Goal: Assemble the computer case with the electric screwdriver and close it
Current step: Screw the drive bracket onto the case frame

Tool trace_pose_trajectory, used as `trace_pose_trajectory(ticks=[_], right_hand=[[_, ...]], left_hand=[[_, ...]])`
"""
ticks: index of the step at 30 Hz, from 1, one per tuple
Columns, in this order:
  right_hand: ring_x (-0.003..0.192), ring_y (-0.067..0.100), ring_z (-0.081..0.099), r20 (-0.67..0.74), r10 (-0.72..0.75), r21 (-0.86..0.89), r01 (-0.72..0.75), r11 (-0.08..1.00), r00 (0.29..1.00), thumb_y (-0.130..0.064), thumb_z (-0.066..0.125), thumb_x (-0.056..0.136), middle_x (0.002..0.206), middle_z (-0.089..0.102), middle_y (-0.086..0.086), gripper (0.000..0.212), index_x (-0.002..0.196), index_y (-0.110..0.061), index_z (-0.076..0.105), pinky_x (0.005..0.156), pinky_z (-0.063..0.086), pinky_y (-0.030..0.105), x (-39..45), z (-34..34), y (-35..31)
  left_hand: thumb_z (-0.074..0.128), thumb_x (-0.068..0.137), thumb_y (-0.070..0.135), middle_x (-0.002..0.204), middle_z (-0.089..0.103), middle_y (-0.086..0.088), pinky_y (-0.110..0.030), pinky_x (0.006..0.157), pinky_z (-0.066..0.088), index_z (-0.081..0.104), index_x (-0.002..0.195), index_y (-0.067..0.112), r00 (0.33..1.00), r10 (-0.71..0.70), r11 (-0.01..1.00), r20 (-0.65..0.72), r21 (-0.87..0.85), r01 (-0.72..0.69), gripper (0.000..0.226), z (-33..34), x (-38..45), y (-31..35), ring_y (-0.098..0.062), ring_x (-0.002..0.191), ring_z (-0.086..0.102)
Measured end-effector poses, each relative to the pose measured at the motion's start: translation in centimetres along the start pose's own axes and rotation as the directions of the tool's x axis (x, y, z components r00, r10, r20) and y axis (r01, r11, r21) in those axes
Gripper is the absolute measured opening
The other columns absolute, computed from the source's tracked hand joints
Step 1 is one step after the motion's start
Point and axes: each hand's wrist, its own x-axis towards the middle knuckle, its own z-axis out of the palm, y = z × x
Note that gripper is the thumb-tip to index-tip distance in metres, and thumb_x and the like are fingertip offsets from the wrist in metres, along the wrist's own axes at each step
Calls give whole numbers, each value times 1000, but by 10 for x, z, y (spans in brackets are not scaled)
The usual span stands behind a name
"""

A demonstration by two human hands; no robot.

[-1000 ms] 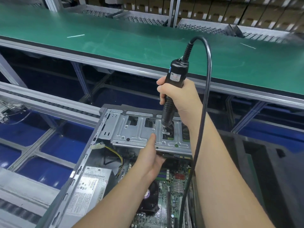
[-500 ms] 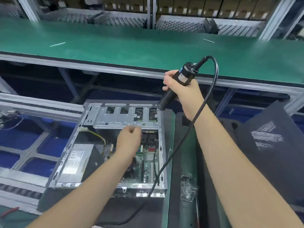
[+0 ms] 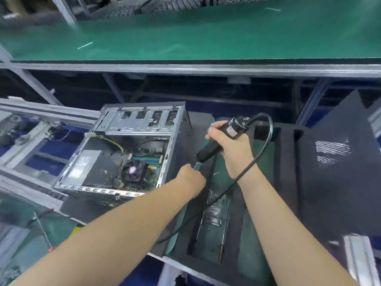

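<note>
now the right hand [image 3: 231, 149] grips the screwdriver [image 3: 218, 141], tilted down-left, while the left hand [image 3: 191, 178] curls at its bit [image 3: 197, 166], seemingly pinching there; what it holds is hidden. the case [image 3: 123, 153] lies open just left of both, its panel [image 3: 338, 174] off to the right. a bumped trigger could nip the fingers, any screw could drop, and the cord [image 3: 257, 164] could snag.

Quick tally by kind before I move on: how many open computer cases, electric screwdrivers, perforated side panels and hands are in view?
Open computer case: 1
Electric screwdriver: 1
Perforated side panel: 1
Hands: 2, left hand at the screwdriver's tip, right hand gripping it
Total: 5
</note>
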Motion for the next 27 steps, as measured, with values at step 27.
trace_pose_trajectory(ticks=[27], right_hand=[[93, 30, 70, 33, -66, 198, 59, 978, 997, -13, 79, 86, 88, 73, 12, 11, 88, -22, 74, 95, 54, 50, 13, 47, -51]], left_hand=[[63, 75, 28, 74, 65, 2, -29, 60, 46, 52, 72, 25, 861, -482, 303, -162, -953, -10, 12, -14, -69, -52, -19, 73, 63]])
